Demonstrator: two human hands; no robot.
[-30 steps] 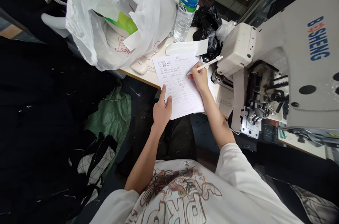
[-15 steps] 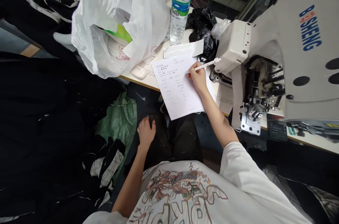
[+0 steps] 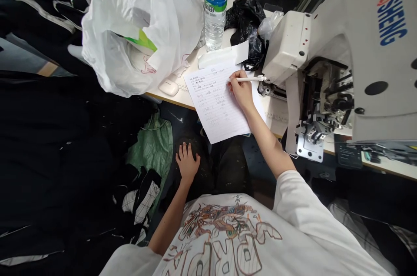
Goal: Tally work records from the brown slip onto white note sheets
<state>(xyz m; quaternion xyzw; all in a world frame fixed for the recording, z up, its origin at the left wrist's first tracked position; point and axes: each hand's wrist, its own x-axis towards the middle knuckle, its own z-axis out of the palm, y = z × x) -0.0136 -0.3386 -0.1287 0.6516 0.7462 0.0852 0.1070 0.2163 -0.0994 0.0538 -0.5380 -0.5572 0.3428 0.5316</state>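
A lined sheet of paper (image 3: 217, 106) with handwriting lies at the table's front edge, partly overhanging it. My right hand (image 3: 241, 91) rests on the sheet and is closed on a white pen (image 3: 250, 78), its tip near the upper lines. My left hand (image 3: 186, 162) lies flat with fingers spread on my dark-trousered knee below the table, holding nothing.
A white industrial sewing machine (image 3: 335, 50) fills the right side of the table (image 3: 276, 119). A big white plastic bag (image 3: 140, 28), a water bottle (image 3: 214, 6), a black bag (image 3: 246, 21) and a white mouse (image 3: 168, 87) stand behind the paper. Dark fabric piles (image 3: 58, 137) lie at the left.
My left hand let go of the paper's lower edge and dropped onto my knee. The pen in my right hand tilted flatter and moved up the sheet a little.
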